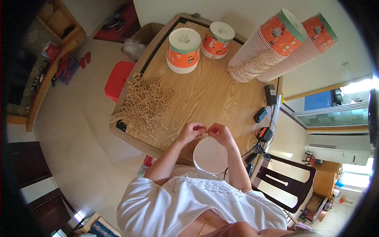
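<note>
Just above the table's near edge, my left hand (192,132) and my right hand (220,134) meet with fingertips pinched. Between them is something too small to make out. Below my fingers, close against my body, a white round paper tub (210,156) shows its pale circular face; I cannot tell whether that is its opening or its base. To the left of my hands lies a loose, tangled heap of tan paper cord (148,100) on the wood-grain table (209,94).
Two orange-and-green tubs, a larger one (183,51) and a smaller one (218,39), stand at the back. Tall nested stacks of tubs (260,51) lean at the back right, cord draped on one. Black adapters (270,94) line the right edge. A dark chair (286,181) and red stool (118,81) flank the table.
</note>
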{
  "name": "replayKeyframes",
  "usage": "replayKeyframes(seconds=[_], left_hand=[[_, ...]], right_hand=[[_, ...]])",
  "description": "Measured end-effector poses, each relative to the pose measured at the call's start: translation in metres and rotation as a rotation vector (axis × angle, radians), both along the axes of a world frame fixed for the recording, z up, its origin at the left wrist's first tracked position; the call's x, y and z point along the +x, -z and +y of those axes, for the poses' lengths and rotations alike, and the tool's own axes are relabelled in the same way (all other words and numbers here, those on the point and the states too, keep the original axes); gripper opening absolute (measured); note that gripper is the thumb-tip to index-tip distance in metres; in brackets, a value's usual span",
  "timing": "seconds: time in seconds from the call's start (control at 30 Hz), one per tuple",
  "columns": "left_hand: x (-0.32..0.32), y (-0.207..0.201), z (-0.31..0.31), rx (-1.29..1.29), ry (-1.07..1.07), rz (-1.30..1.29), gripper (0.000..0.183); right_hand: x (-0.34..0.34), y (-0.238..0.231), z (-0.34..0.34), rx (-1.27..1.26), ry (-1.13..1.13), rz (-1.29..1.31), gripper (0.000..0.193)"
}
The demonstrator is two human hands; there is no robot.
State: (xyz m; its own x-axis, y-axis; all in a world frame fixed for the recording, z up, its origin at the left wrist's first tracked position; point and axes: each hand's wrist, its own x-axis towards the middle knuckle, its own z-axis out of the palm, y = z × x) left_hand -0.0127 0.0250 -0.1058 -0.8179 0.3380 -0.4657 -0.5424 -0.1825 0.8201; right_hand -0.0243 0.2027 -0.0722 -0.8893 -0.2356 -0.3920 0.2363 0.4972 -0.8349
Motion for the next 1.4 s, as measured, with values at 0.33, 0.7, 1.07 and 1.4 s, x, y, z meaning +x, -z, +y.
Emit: replayKeyframes(seconds=[0.33, 0.7, 1.07, 1.4], left_hand=[[0.003, 0.004, 0.001, -0.09, 0.018, 0.177, 0.015], [0.003, 0.017, 0.005, -0.103, -0.1, 0.152, 0.012], [-0.006, 0.001, 0.003, -0.037, 0.067, 0.242, 0.013], [-0.007, 0.008, -0.001, -0.046, 0.115, 0.24, 0.012]], right_hand=[[0.001, -0.003, -0.001, 0.041, 0.006, 0.008, 0.012], [0.002, -0.009, -0.004, 0.113, -0.073, 0.085, 0.011], [0.003, -0.006, 0.0, 0.109, -0.003, 0.073, 0.013], [0.002, -0.017, -0.004, 0.136, -0.046, 0.106, 0.012]])
